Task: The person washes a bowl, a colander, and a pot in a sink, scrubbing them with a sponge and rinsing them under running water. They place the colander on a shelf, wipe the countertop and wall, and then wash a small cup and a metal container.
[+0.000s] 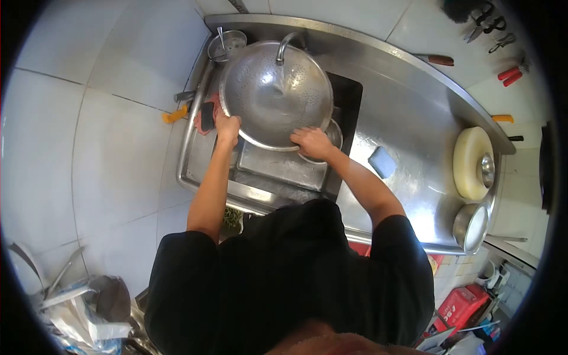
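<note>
Nearest, at 6 o'clock from the colander, is the person's black shirt [284, 266], with some thin greens [232, 216] partly visible near 7. The right hand [310, 142] is folded over the rim at 5 o'clock, fingers curled, gripping it. The left hand [228, 128] is closed on the rim at 8 o'clock. Between them, the wide metal colander [257, 115] sits over the sink [251, 193], a metal bowl [335, 136] partly hidden under its 4-to-5 o'clock edge. Just beyond the left hand lies a pinkish cloth with a dark pad [207, 116]. The tap [288, 43] arches over the colander from 12, and a small bowl [219, 52] with a spoon [221, 36] stands by its 11 o'clock edge. Out at 4, a blue sponge [383, 162] lies on the bench [408, 130]. Farther off are a deep metal bowl [473, 228] at 4 and a thick round block [467, 163] between 3 and 4.
</note>
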`<state>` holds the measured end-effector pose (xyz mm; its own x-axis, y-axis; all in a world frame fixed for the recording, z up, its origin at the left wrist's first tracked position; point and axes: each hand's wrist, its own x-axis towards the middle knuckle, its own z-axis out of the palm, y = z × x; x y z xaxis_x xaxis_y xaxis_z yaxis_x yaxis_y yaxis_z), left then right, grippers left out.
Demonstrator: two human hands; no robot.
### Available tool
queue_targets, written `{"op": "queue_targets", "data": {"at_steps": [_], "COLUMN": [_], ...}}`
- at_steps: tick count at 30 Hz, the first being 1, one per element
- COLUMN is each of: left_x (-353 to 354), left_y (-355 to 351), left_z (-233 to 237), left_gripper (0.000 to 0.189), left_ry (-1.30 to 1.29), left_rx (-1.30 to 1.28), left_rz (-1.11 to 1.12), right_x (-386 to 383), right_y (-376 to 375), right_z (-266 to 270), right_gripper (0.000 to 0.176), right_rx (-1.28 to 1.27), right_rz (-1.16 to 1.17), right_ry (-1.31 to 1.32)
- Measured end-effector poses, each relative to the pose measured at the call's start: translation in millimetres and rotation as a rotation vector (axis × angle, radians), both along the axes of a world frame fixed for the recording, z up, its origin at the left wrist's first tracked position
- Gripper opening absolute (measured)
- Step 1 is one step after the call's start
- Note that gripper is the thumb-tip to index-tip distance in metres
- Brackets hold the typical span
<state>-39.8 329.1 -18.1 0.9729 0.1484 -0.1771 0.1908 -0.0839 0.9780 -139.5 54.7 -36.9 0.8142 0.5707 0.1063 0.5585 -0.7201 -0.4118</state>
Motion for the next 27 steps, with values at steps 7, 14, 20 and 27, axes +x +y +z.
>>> {"op": "queue_targets", "data": {"at_steps": [7,14,20,27], "left_x": [-9.9,-7.9,-16.5,10.0], "left_y": [-9.5,-13.3,-30.8,-6.8], "left_z": [61.7,94.4,141.0,144.9], "left_gripper": [0.066,0.061,0.058,0.054], "left_ry": [-0.125,-0.132,-0.031,0.261], "left_rx": [0.665,0.968,1.076,0.989], "left_rz": [0.008,0.044,0.009,-0.232], "right_x": [17.0,5.3,-15.8,-51.8], "right_y": [65.4,95.8,92.4,43.8], "right_z": [-63.7,-76.7,-47.1,61.4], "right_gripper": [0.030,0.036,0.016,0.053], "right_rx": [0.219,0.482,0.680,0.517], "right_rz": [-0.100,-0.204,-0.279,-0.568], "right_ry": [0.082,0.067,0.068,-0.360]}}
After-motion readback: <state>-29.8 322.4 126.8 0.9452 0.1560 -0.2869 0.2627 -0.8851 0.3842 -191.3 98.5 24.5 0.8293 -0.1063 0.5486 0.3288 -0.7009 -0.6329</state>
